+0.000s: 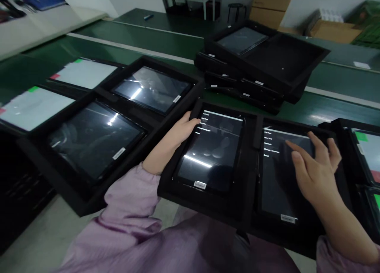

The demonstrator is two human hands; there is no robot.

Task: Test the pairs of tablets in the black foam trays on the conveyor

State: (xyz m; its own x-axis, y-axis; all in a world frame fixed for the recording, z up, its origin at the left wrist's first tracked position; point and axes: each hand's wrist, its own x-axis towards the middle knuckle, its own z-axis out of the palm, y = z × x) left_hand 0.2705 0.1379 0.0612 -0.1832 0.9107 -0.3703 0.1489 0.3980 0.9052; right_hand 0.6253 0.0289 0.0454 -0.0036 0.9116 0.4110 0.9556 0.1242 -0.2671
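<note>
Two tablets lie side by side in a black tray (251, 178) in front of me. The left tablet (213, 146) and the right tablet (276, 178) both show a dark screen with a short white text menu. My left hand (184, 130) grips the tray's left edge, its thumb reaching over the rim towards the left screen; some fingers are hidden below. Over the right tablet is my right hand (316, 166), fingers spread, with the index fingertip near the menu text. Whether that fingertip touches the glass I cannot tell.
Left of me, another black tray (118, 172) carries two dark-screened tablets. Beyond it lie tablets (86, 73) with white screens and coloured corners. Several trays are stacked (258, 67) on the green conveyor belt (175, 39). More white-screened tablets (366, 146) sit at the right.
</note>
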